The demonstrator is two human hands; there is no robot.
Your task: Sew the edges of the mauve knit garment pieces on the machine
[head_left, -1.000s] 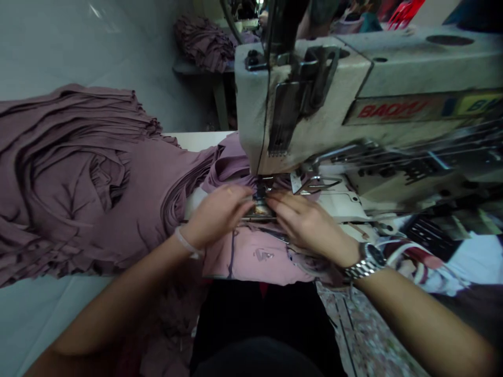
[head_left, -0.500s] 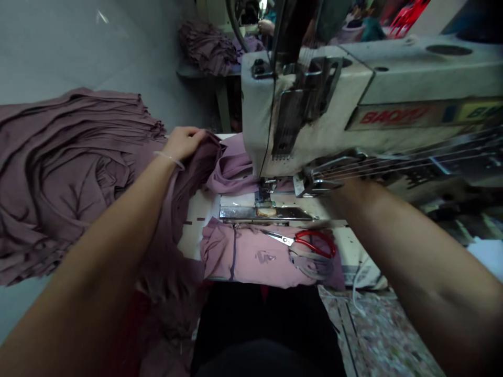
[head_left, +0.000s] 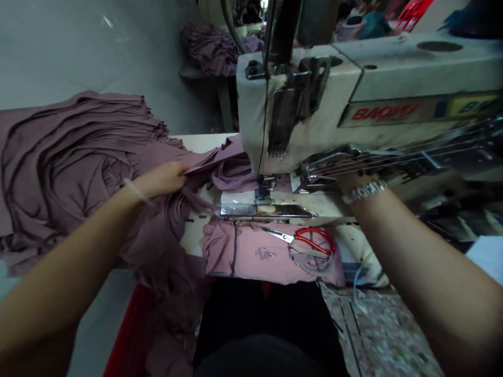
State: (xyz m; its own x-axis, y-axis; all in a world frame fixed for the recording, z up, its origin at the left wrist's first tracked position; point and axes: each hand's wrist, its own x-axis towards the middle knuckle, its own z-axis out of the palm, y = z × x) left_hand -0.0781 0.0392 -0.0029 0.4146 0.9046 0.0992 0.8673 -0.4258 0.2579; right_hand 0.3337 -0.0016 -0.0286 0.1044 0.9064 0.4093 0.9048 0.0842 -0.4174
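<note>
L hand [head_left: 161, 179] on mauve fabric [head_left: 157, 246], R hand [head_left: 348, 181] by sewing mach [head_left: 298, 110].

The left hand [head_left: 161, 179] grips mauve fabric [head_left: 167, 246], a folded stack [head_left: 66, 167] just beyond the grip. The right hand [head_left: 353, 181] sits beside the sewing machine [head_left: 298, 104], past scissors [head_left: 310, 240] lying on pink cloth [head_left: 247, 254].

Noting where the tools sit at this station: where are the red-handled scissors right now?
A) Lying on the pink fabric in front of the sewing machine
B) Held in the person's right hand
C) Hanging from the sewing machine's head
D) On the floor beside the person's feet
A. The red-handled scissors lie on the pink fabric in front of the sewing machine, while the left hand grips mauve fabric and the right hand is away from them.
</note>
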